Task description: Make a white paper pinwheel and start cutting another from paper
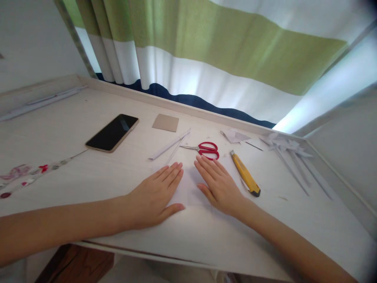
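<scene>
A pale sheet of paper [191, 188] lies on the white table, hard to tell from the tabletop. My left hand [157, 194] rests flat over its left side, fingers stretched out and thumb apart. On its right side lies my right hand [219, 186], also flat with its fingers extended. Just beyond my right fingertips are scissors [208, 150] with red handles. Rolled paper sticks [171, 145] lie past my left fingertips. A yellow box cutter [245, 173] sits to the right of my right hand. Part of the sheet is hidden under both hands.
A phone [113, 133] with a beaded strap [44, 169] lies at the left. Near the back edge is a brown cardboard square [165, 122]. Folded paper [235, 136] and paper pinwheel shapes on sticks [290, 157] lie at the right. A striped curtain [206, 51] hangs behind the table.
</scene>
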`<control>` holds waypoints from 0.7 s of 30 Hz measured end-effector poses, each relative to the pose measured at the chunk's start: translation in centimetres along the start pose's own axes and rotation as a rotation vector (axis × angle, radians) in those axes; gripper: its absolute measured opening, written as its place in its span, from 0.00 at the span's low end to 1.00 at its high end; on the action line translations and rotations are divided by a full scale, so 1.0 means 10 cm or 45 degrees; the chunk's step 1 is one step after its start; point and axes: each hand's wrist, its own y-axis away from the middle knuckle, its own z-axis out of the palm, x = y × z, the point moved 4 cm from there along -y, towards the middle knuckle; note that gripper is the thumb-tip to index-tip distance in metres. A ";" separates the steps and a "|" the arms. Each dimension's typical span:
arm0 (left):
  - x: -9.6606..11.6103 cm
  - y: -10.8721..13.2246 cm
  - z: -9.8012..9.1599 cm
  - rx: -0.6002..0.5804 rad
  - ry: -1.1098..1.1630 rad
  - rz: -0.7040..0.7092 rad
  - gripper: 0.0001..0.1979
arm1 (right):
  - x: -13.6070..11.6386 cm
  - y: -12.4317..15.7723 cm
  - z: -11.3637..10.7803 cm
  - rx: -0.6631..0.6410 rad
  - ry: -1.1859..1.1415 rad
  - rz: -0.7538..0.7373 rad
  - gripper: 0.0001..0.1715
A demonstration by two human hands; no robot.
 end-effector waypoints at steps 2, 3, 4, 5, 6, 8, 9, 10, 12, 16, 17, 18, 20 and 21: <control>0.02 0.01 0.14 -0.048 0.034 -0.049 0.33 | -0.07 0.03 0.18 -0.148 -0.039 0.003 0.31; 0.01 0.00 0.20 -0.068 0.050 -0.054 0.33 | -0.09 0.04 0.26 -0.200 -0.064 0.016 0.32; 0.01 -0.01 0.25 -0.080 0.064 -0.052 0.32 | -0.09 0.04 0.33 -0.239 -0.083 0.032 0.33; 0.00 -0.03 0.29 -0.089 0.076 -0.052 0.31 | -0.08 0.04 0.38 -0.254 -0.096 0.056 0.33; -0.01 -0.04 0.31 -0.097 0.085 -0.050 0.30 | -0.08 0.04 0.41 -0.257 -0.105 0.080 0.34; -0.01 -0.05 0.34 -0.099 0.097 -0.061 0.31 | -0.06 0.04 0.43 -0.241 -0.109 0.128 0.34; -0.02 -0.04 0.34 -0.093 0.100 -0.081 0.31 | -0.06 0.05 0.44 -0.232 -0.109 0.151 0.35; -0.02 -0.02 0.34 -0.085 0.099 -0.109 0.31 | -0.06 0.06 0.44 -0.224 -0.108 0.175 0.35; -0.03 0.03 0.33 -0.072 0.098 -0.162 0.31 | -0.06 0.09 0.44 -0.207 -0.105 0.224 0.35; -0.04 0.15 0.33 -0.069 0.112 -0.190 0.31 | -0.06 0.14 0.44 -0.157 -0.089 0.266 0.35; -0.04 0.17 0.33 -0.066 0.123 -0.189 0.31 | -0.06 0.14 0.43 -0.140 -0.085 0.260 0.35; -0.04 0.19 0.33 -0.061 0.141 -0.190 0.31 | -0.05 0.13 0.42 -0.120 -0.081 0.250 0.34; -0.04 0.20 0.30 -0.044 0.208 -0.202 0.31 | -0.04 0.12 0.37 -0.065 -0.072 0.225 0.34; -0.05 0.21 0.27 -0.026 0.266 -0.219 0.31 | -0.02 0.11 0.33 -0.034 -0.062 0.215 0.33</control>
